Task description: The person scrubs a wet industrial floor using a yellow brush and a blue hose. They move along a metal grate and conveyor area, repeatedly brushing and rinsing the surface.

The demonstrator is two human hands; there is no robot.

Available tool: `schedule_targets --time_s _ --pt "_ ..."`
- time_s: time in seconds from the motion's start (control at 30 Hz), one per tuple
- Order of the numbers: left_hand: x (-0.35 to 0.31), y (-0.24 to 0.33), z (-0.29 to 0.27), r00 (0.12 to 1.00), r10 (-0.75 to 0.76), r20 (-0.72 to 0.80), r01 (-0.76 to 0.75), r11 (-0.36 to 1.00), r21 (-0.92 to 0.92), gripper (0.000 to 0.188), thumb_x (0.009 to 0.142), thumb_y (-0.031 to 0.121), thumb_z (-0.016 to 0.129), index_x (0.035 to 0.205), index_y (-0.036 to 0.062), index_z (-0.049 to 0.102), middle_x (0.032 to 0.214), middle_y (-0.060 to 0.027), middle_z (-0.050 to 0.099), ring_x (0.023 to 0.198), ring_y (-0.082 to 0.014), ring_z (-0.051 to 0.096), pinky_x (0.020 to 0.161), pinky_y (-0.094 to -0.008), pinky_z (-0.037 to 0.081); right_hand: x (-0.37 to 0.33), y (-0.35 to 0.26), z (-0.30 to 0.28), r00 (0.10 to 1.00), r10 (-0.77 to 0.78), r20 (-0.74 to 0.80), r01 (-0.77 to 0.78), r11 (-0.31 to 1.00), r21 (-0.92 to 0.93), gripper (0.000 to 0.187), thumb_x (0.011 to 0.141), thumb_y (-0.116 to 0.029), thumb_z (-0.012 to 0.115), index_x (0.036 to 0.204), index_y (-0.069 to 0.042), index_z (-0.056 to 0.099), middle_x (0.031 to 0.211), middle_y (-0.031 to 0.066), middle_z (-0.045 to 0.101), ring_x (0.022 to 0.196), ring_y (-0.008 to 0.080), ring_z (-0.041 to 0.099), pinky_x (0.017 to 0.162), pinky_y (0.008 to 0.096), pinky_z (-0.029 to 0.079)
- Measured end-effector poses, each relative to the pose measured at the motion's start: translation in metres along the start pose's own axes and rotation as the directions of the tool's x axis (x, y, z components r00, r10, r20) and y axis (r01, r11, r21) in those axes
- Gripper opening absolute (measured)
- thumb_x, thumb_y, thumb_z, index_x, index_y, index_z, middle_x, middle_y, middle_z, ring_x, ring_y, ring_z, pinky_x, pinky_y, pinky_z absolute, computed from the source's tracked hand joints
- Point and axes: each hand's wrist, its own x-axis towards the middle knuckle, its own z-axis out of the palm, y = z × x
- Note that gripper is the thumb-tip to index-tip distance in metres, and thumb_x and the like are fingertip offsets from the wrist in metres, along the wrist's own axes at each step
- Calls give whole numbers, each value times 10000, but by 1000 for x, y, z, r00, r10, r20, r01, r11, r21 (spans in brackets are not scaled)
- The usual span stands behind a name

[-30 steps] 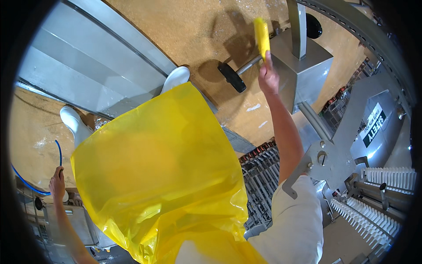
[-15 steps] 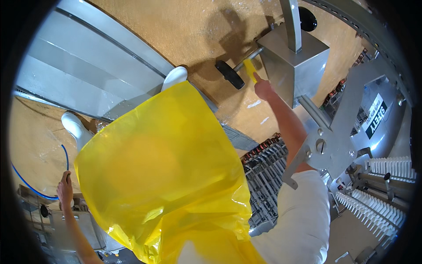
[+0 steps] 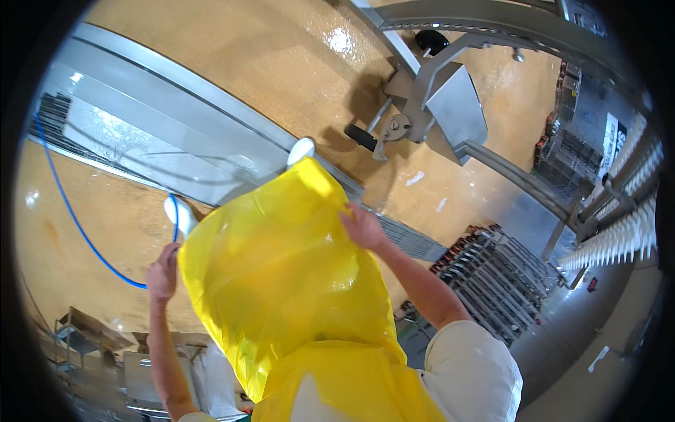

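My left hand [image 3: 163, 273] is closed around a blue hose [image 3: 91, 239], out beside the left edge of my yellow apron [image 3: 281, 260]. One length of hose rises from the hand; another loops away over the floor to the left. My right hand [image 3: 362, 226] is at the apron's right edge, fingers curled in against the yellow. Anything in those fingers blends with the apron, so I cannot make it out.
Left of my white boots [image 3: 301, 151] runs a wet steel channel [image 3: 211, 151]. A wheeled steel frame [image 3: 453, 105] stands ahead to the right. Stacked metal racks [image 3: 485, 281] lie right of me, with white-finned parts [image 3: 615, 243] beyond. The tan floor [image 3: 295, 70] is wet.
My right hand has drawn back from the steel frame's wheel to the apron; the yellow piece it held no longer shows distinctly. My left hand, still on the hose, has come nearer the apron.
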Motion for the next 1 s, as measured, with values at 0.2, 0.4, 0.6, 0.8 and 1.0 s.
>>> schedule_targets --time_s 0.2,0.4,0.6,0.8,1.0 --pt "-60 52 -97 999 37 19 -36 997 -75 235 1056 257 580 1262 217 686 906 -203 734 831 -444 710 693 -523 540 -82 -138 -116 819 -418 -392 342 905 -252 249 1026 -287 611 1157 -76 605 1003 173 691 804 384 698 652 487 576" --pt "-88 17 -121 981 192 -25 -194 977 -88 234 1057 272 587 1263 254 697 885 -193 733 814 -405 724 683 -499 543 -57 -85 -129 857 -186 -480 -10 927 -376 299 1030 -319 559 1049 -23 598 866 249 714 759 439 704 666 546 558" --pt "-133 17 -144 977 213 12 -213 977 20 234 1059 295 580 1257 263 701 943 -169 752 861 -398 732 713 -493 560 -115 -35 19 925 -35 -378 103 982 161 426 1038 -458 526 978 -44 608 745 141 651 698 342 655 651 483 529" --pt "-170 28 -174 984 146 98 -161 972 172 255 1051 309 572 1271 260 692 1030 -162 763 941 -412 726 790 -510 565 -103 -94 -129 634 542 -552 644 25 765 535 1091 -564 435 914 -80 579 560 26 478 429 171 497 385 322 383" --pt "-182 71 -184 986 154 58 -164 942 291 255 1055 328 561 1261 260 696 1015 -155 765 931 -404 729 787 -507 560 -4 -89 -78 763 573 -300 1 463 887 512 1097 -493 447 928 -31 590 714 130 606 681 308 643 621 410 519"
